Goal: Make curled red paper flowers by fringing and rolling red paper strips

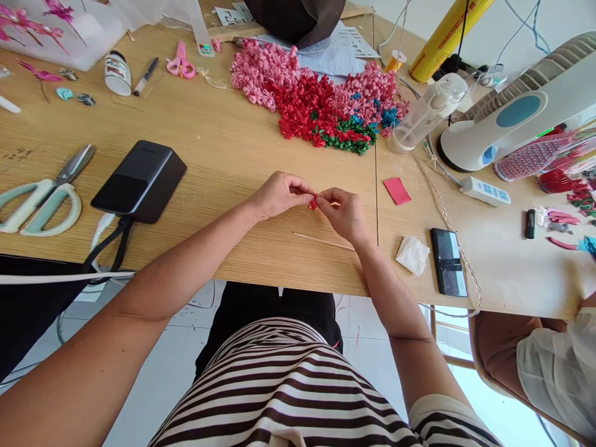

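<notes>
My left hand [278, 194] and my right hand [343, 214] meet above the wooden table [223, 143], fingertips pinched together on a small red curled paper piece [313, 202]. Both hands are closed around it. A thin wooden stick [321, 241] lies on the table just below my right hand. Farther back sits a big pile of curled paper pieces [321, 99] in pink, red, green and blue. A flat red paper square [397, 190] lies to the right of my hands.
A black power bank [139, 180] and large scissors [41, 195] lie at left. Pink scissors [181, 62], a small bottle [118, 73] and a pen [146, 76] are at the back. A phone [447, 261], tissue [412, 254], remote [484, 191] and fan [516, 112] stand right. Another person's leg [512, 347] is at lower right.
</notes>
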`<action>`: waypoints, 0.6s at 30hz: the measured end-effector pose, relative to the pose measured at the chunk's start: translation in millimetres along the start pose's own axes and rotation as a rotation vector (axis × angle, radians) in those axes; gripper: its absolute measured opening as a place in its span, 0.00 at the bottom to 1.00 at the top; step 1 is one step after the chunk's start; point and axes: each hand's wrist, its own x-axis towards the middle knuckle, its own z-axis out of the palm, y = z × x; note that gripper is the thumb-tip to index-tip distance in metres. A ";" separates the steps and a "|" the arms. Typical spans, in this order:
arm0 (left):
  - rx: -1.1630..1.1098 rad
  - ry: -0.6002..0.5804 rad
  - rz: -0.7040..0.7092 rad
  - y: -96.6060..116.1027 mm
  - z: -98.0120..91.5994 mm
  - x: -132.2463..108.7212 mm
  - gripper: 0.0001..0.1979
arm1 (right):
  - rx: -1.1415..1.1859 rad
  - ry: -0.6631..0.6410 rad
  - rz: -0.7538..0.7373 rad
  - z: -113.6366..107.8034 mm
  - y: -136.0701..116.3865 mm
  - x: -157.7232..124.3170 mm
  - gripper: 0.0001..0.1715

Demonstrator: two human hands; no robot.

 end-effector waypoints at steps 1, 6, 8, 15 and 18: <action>0.019 0.007 0.004 0.1 0.1 0.1 0.18 | -0.003 0.002 0.001 0.3 0.5 -0.1 0.10; 0.078 0.041 0.026 -0.1 2.3 -0.1 0.15 | -0.167 0.097 -0.105 3.5 2.2 -1.0 0.09; 0.123 0.063 0.046 -0.1 3.5 -0.2 0.13 | -0.253 0.129 -0.181 5.1 1.7 -1.7 0.08; 0.081 0.010 0.054 3.6 2.1 -2.2 0.11 | -0.149 0.052 -0.160 2.6 1.7 -0.3 0.06; -0.005 -0.050 0.027 5.5 0.0 -3.2 0.13 | -0.028 -0.033 -0.083 -1.7 1.8 1.0 0.09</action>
